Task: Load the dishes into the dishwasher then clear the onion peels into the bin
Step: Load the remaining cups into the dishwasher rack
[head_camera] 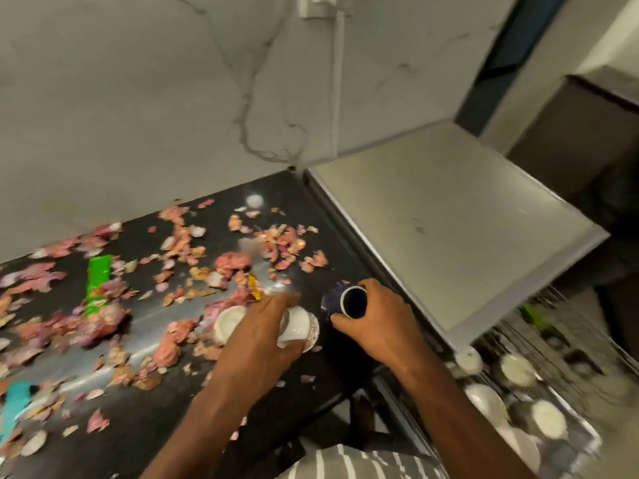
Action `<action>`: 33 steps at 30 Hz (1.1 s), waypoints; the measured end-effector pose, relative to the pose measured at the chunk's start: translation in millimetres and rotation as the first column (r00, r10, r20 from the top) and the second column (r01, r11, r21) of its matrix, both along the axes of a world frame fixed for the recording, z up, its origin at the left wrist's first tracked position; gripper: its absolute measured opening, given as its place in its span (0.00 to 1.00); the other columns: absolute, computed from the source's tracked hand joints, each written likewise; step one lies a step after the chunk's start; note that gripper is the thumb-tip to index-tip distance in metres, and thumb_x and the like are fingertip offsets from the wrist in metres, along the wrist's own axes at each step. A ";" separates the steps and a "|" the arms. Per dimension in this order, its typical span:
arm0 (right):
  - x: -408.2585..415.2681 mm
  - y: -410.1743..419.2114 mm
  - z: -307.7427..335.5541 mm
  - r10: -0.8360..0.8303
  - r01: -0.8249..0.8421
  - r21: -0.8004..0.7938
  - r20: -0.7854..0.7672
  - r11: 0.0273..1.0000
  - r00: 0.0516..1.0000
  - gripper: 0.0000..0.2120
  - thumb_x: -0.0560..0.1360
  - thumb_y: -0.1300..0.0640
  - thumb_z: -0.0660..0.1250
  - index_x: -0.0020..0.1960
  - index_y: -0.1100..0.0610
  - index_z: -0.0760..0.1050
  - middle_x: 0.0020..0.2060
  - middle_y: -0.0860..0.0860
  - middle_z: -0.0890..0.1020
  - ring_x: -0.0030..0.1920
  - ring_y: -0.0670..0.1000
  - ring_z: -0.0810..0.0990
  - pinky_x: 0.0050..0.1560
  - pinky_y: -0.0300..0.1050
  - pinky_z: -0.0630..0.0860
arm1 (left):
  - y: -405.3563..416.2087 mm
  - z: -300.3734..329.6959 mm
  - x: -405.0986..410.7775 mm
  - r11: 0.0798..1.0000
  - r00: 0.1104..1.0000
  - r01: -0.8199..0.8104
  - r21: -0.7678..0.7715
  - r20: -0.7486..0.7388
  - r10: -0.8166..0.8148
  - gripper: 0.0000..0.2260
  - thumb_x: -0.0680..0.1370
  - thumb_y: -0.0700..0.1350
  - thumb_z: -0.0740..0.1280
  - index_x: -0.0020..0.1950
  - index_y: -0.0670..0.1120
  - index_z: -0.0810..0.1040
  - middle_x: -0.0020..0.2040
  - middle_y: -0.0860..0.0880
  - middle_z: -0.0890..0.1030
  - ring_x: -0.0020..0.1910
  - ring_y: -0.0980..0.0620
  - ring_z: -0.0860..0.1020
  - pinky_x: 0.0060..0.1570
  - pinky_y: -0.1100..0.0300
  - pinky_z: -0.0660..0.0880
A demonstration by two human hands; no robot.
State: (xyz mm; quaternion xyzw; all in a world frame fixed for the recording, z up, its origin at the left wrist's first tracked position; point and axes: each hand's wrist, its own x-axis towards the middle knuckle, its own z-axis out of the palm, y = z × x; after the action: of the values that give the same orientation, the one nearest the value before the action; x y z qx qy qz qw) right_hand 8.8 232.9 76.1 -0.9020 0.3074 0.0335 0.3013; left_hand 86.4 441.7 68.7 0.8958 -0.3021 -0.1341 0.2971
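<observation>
My left hand (262,331) grips a white patterned cup (300,327) lying on its side on the black counter (304,216). A second white cup (228,321) shows just left of that hand. My right hand (378,323) grips a dark blue cup (352,301), its mouth tilted toward me. Pink and brown onion peels (179,257) lie scattered over most of the counter. At the lower right the pulled-out dishwasher rack (560,340) holds several white cups and bowls (515,369).
The dishwasher's grey metal top (449,216) adjoins the counter on the right. A green wrapper (98,281) lies among the peels at the left. A teal object (14,406) sits at the left edge. A marbled wall (173,98) backs the counter.
</observation>
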 end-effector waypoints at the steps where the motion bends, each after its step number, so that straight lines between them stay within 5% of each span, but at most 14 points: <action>1: -12.2 -8.1 1.4 -0.050 0.050 0.012 0.008 0.999 0.999 0.32 0.63 0.33 0.75 0.61 0.47 0.74 0.56 0.47 0.82 0.55 0.53 0.82 0.56 0.50 0.79 | -8.4 -1.4 -2.3 1.000 1.000 0.028 -0.005 -0.013 -0.028 0.31 0.72 0.49 0.80 0.73 0.57 0.73 0.69 0.58 0.76 0.68 0.57 0.73 0.65 0.63 0.69; 8: -121.7 -62.5 2.1 -0.339 0.339 0.063 -0.004 0.939 0.941 0.32 0.67 0.35 0.76 0.64 0.47 0.74 0.55 0.47 0.82 0.54 0.51 0.82 0.55 0.51 0.81 | -82.6 0.2 -35.4 0.983 0.980 0.177 -0.041 -0.085 -0.180 0.26 0.69 0.48 0.82 0.65 0.57 0.80 0.58 0.62 0.77 0.52 0.62 0.74 0.47 0.77 0.66; 20: -232.3 -155.5 -27.8 -0.483 0.480 0.154 -0.019 0.864 0.876 0.27 0.71 0.38 0.76 0.64 0.47 0.73 0.51 0.43 0.80 0.48 0.45 0.80 0.40 0.36 0.73 | -208.4 2.0 -87.9 0.956 0.941 0.292 0.016 -0.183 -0.284 0.25 0.62 0.59 0.84 0.53 0.58 0.79 0.46 0.58 0.83 0.46 0.59 0.81 0.44 0.58 0.76; 26: -294.5 -220.0 -82.9 -0.598 0.602 0.186 -0.086 0.776 0.797 0.32 0.63 0.35 0.75 0.60 0.50 0.75 0.52 0.48 0.81 0.48 0.50 0.81 0.46 0.51 0.81 | -271.5 -11.3 -127.2 0.910 0.893 0.404 0.096 -0.259 -0.369 0.26 0.62 0.58 0.85 0.52 0.56 0.76 0.47 0.58 0.82 0.45 0.63 0.79 0.36 0.69 0.72; 33: -362.6 -309.3 -163.4 -0.699 0.724 0.171 -0.190 0.668 0.690 0.28 0.67 0.43 0.80 0.61 0.56 0.79 0.52 0.54 0.84 0.47 0.54 0.83 0.44 0.46 0.77 | -333.7 -24.8 -153.1 0.875 0.857 0.461 0.144 -0.329 -0.397 0.25 0.64 0.56 0.85 0.53 0.57 0.76 0.48 0.56 0.83 0.46 0.56 0.83 0.44 0.55 0.80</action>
State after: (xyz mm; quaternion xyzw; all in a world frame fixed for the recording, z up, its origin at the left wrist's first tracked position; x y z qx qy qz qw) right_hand -353.8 -76.5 -87.3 -0.6653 0.6446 -0.0022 0.3765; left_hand -66.7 108.0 43.9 0.8027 -0.4320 -0.3590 0.2003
